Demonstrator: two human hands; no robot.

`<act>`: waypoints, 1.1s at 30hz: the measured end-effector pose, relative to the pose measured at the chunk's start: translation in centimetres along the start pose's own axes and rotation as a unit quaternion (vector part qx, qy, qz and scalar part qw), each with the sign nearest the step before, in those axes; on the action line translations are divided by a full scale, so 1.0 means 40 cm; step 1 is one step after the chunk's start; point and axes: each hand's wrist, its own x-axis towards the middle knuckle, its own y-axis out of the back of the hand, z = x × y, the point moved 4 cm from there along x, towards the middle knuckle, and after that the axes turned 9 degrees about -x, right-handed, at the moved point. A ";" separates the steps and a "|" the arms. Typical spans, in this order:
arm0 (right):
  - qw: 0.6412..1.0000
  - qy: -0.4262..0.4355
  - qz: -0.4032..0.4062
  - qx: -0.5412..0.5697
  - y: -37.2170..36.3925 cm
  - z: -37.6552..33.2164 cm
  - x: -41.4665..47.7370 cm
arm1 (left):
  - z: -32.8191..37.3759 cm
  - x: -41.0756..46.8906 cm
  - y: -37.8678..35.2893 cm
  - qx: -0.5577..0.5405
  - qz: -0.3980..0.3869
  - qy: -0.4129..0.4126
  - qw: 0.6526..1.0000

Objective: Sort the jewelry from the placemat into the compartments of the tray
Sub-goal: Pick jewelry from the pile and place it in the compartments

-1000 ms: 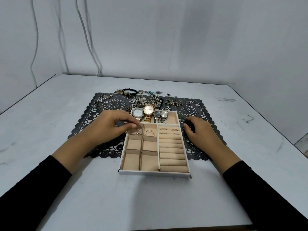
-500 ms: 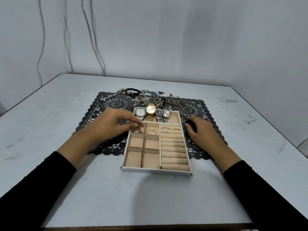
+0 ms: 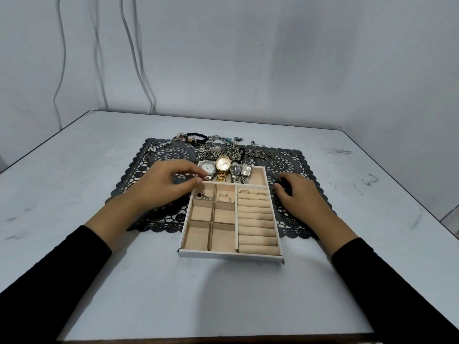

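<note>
Hands lie apart, one on each side of the tray (image 3: 231, 254), both wrists coming out of black sleeves (image 3: 62, 269). At the tray's upper left corner the left hand (image 3: 171, 184) is curled, thumb and forefinger tips nearly meeting just above the top left small compartment; whether anything tiny sits between them cannot be told. Right of the tray, the right hand (image 3: 300, 194) rests on the black lace placemat (image 3: 161, 155), its fingers curled over a small dark piece (image 3: 281, 185) too obscured to identify. The white, beige-lined tray sits at the centre of the frame, its upper half on the placemat and its lower half on the white table (image 3: 74, 194). Four watches (image 3: 223, 164) lie side by side in the long compartment across its top, one of them gold. Below them, the top left small compartment holds a dark-stoned piece (image 3: 200, 194), and the one to its right holds a pearl-topped ring (image 3: 224, 195). Several thin rings (image 3: 250, 193) are tucked into the topmost rolls of the ridged section on the right. Unsorted jewelry is strung along the placemat's upper edge: a black bead bracelet (image 3: 197, 137), a tangle of silver pieces (image 3: 223, 147), and loose rings (image 3: 151, 151) toward the upper left corner of the mat. Cables (image 3: 139, 58) hang down the grey wall in the upper left of the frame.
</note>
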 end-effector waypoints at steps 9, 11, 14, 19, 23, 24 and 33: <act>1.000 0.001 -0.021 -0.005 -0.022 0.025 0.079 | -0.141 0.087 0.027 0.179 0.031 0.044 0.982; 1.000 0.005 -0.022 -0.010 -0.026 0.024 0.104 | -0.166 0.108 0.032 0.209 0.014 0.065 0.976; 1.000 0.008 -0.019 -0.007 -0.033 0.022 0.146 | -0.188 0.142 0.036 0.235 -0.011 0.080 0.969; 1.000 0.018 -0.012 -0.009 -0.061 0.018 0.223 | -0.223 0.207 0.037 0.256 -0.036 0.079 0.963; 1.000 0.024 0.003 -0.003 -0.077 0.014 0.283 | -0.241 0.266 0.027 0.259 -0.049 0.077 0.962; 1.000 0.025 0.005 0.001 -0.080 0.014 0.298 | -0.244 0.280 0.023 0.259 -0.054 0.077 0.961; 0.998 0.044 0.012 0.053 -0.111 -0.006 0.389 | -0.251 0.393 -0.035 0.249 -0.110 0.050 0.961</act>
